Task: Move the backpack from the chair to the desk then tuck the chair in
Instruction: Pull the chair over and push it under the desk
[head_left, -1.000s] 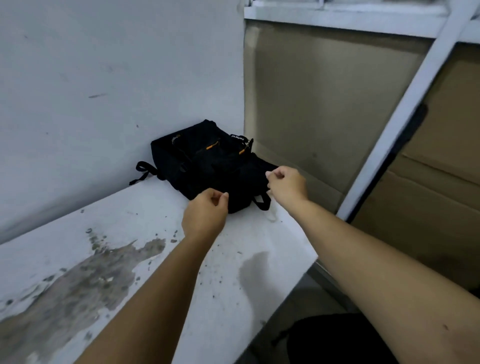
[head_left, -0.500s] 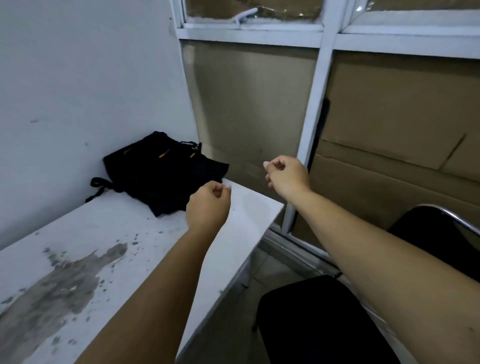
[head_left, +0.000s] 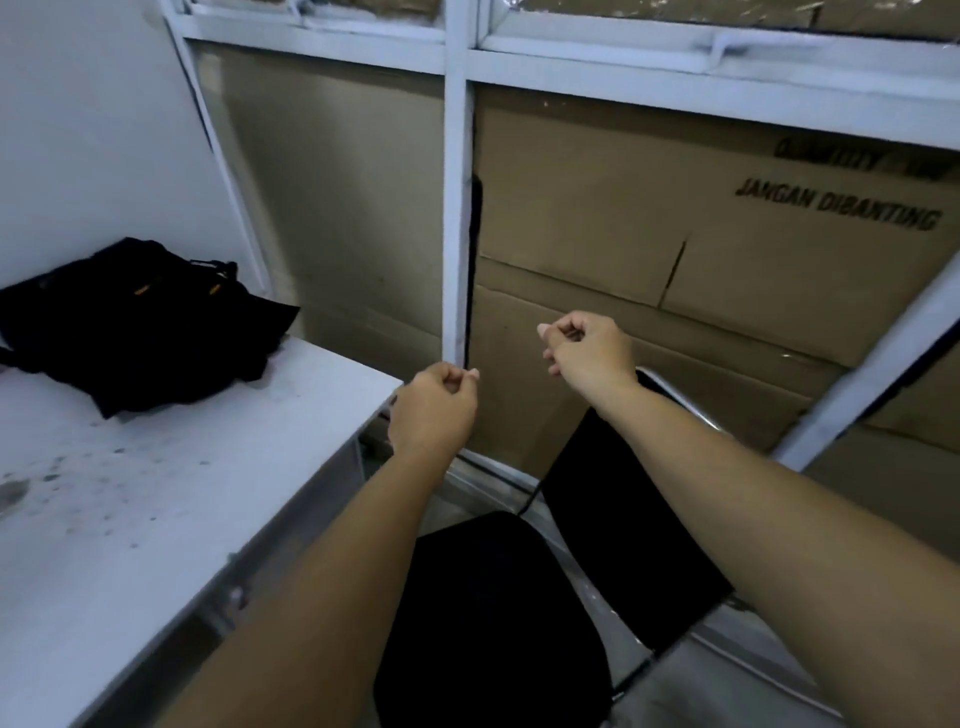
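The black backpack (head_left: 135, 322) lies on the white desk (head_left: 156, 499) at its far left, against the wall. A black chair (head_left: 498, 618) with a metal frame stands to the right of the desk, its seat bare and its backrest (head_left: 623, 519) toward the window. My left hand (head_left: 434, 410) hovers past the desk's right corner, fingers curled shut, holding nothing. My right hand (head_left: 589, 351) is raised above the chair's backrest, also curled shut and empty. Both hands are well clear of the backpack.
The desk top is stained and speckled near its left part. Cardboard sheets (head_left: 675, 249) cover the window behind a white frame (head_left: 457, 208). A white wall (head_left: 93, 130) borders the desk on the left. A strip of floor shows between desk and chair.
Both hands have let go of the backpack and drawn away to the right. My view has swung right, bringing the chair into sight.
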